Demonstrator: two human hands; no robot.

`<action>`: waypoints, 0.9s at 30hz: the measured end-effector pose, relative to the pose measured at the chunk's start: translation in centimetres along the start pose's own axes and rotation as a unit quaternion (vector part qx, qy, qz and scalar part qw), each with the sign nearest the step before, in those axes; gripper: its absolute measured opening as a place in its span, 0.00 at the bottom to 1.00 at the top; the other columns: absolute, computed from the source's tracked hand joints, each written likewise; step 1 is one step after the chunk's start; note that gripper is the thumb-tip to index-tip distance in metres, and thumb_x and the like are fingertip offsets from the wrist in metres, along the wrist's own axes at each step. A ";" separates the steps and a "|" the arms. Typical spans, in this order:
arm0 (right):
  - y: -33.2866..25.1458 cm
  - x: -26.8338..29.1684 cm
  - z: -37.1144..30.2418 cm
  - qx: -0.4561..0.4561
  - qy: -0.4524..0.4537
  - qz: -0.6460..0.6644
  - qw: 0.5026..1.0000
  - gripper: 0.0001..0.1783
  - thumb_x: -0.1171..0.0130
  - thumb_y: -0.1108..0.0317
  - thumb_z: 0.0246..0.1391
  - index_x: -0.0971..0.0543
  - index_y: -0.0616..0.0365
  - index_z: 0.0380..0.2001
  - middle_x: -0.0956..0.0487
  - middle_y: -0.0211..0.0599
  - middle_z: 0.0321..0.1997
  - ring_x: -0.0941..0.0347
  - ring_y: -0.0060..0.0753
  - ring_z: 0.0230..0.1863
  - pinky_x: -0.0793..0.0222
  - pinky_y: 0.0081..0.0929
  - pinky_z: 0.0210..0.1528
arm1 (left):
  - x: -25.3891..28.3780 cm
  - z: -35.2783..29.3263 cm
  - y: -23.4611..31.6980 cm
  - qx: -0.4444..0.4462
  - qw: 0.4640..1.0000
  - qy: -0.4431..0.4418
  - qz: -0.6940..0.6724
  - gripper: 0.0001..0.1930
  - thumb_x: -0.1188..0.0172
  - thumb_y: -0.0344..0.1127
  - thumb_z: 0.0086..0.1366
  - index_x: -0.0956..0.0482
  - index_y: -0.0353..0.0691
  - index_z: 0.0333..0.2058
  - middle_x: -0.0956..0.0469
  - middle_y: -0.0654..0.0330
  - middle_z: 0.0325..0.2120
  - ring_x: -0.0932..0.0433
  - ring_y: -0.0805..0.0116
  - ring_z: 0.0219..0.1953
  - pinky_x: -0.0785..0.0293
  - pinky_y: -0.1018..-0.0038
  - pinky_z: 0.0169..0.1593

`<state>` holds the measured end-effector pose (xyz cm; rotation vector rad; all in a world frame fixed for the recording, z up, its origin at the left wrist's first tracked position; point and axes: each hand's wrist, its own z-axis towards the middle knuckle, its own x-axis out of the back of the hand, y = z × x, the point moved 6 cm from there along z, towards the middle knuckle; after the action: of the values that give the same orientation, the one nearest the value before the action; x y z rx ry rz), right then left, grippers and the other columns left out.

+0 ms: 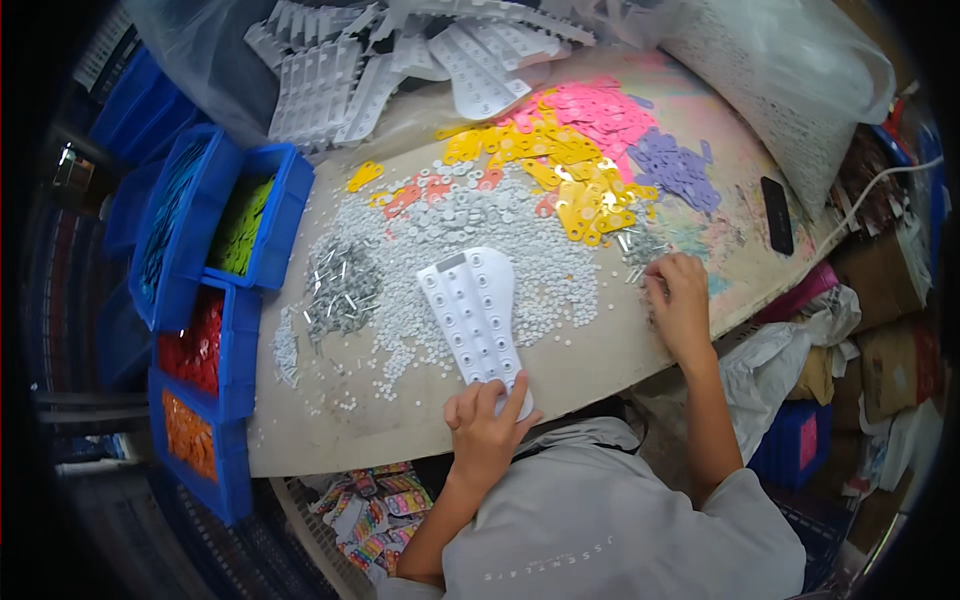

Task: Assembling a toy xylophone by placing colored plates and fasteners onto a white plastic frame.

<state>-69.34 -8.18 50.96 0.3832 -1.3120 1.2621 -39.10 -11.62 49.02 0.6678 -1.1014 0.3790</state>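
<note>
A white moulded plastic board with rows of round sockets lies slantwise on the table, over a spread of tiny white rings. A small grey strip sits at its far end. My left hand holds the board's narrow near end, thumb and fingers closed on it. At the right, my right hand rests by a small heap of silver pins, its fingertips drawn together at the heap's edge. Whatever they pinch is too small to make out. Yellow flat links lie just beyond that heap.
Tiny white rings cover the table's middle, beside more silver pins. Pink links and purple links lie farther back. Blue bins line the left edge. White boards are stacked behind; a black phone lies right.
</note>
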 end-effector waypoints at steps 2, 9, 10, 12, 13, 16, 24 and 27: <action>-0.1 -0.6 -0.2 0.002 -0.011 0.014 1.000 0.04 0.36 0.73 0.52 0.20 0.59 0.33 0.24 0.40 0.37 0.29 0.48 0.46 0.35 0.42 0.51 | 0.2 -0.2 -0.5 0.015 1.000 -0.017 -0.012 0.34 0.24 0.53 0.50 0.18 0.51 0.56 0.27 0.65 0.43 0.33 0.62 0.51 0.45 0.59 0.55; -0.9 0.2 0.0 0.010 -0.052 -0.023 0.998 0.06 0.34 0.74 0.50 0.20 0.61 0.32 0.25 0.41 0.38 0.30 0.49 0.47 0.36 0.42 0.52 | 4.3 1.7 -6.0 0.067 0.988 0.127 -0.064 0.15 0.33 0.37 0.62 0.17 0.42 0.46 0.21 0.59 0.40 0.26 0.59 0.49 0.39 0.60 0.55; -0.9 0.2 0.1 0.016 -0.060 -0.028 0.998 0.06 0.33 0.75 0.49 0.20 0.61 0.32 0.25 0.41 0.39 0.31 0.48 0.47 0.36 0.42 0.52 | 5.2 2.6 -8.1 0.093 0.985 0.137 -0.055 0.11 0.33 0.34 0.61 0.17 0.41 0.43 0.21 0.59 0.38 0.26 0.59 0.47 0.39 0.60 0.55; -1.2 0.0 0.3 0.026 -0.070 -0.025 0.997 0.06 0.34 0.76 0.50 0.21 0.61 0.32 0.25 0.41 0.40 0.31 0.48 0.47 0.36 0.42 0.52 | 7.1 4.1 -12.1 0.144 0.976 0.162 -0.019 0.06 0.34 0.29 0.61 0.18 0.41 0.38 0.20 0.59 0.35 0.25 0.58 0.45 0.38 0.61 0.54; -1.3 -0.2 0.3 0.037 -0.074 -0.027 0.996 0.07 0.34 0.76 0.50 0.21 0.61 0.33 0.25 0.41 0.39 0.31 0.49 0.47 0.36 0.42 0.52 | 7.9 4.7 -13.6 0.168 0.970 0.175 0.008 0.04 0.34 0.28 0.60 0.18 0.41 0.35 0.20 0.60 0.33 0.25 0.58 0.44 0.38 0.61 0.53; -1.3 -0.7 0.4 0.037 -0.073 -0.006 0.997 0.08 0.36 0.77 0.52 0.22 0.61 0.36 0.25 0.41 0.38 0.31 0.49 0.46 0.37 0.43 0.55 | 7.5 5.9 -16.9 0.138 0.980 0.143 0.027 0.05 0.33 0.28 0.59 0.17 0.42 0.34 0.20 0.62 0.34 0.25 0.60 0.44 0.38 0.61 0.51; -8.5 -2.2 1.8 -0.001 -0.037 0.271 0.962 0.09 0.42 0.80 0.61 0.21 0.63 0.45 0.20 0.40 0.38 0.22 0.32 0.36 0.26 0.28 0.40 | 4.4 6.7 -18.5 0.133 0.983 0.102 0.070 0.04 0.31 0.29 0.57 0.18 0.43 0.30 0.23 0.62 0.32 0.27 0.59 0.42 0.38 0.62 0.50; -12.5 -4.4 2.5 0.055 -0.063 0.366 0.927 0.08 0.39 0.80 0.59 0.20 0.63 0.43 0.19 0.42 0.39 0.20 0.34 0.39 0.24 0.27 0.42 | 4.1 6.6 -18.3 0.148 0.979 0.104 0.088 0.04 0.31 0.30 0.57 0.19 0.43 0.30 0.23 0.62 0.31 0.26 0.58 0.42 0.38 0.62 0.50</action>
<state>-59.04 -16.65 53.19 0.0352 -1.5639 1.9632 -31.12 -29.87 49.09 0.7750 -0.9134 0.7609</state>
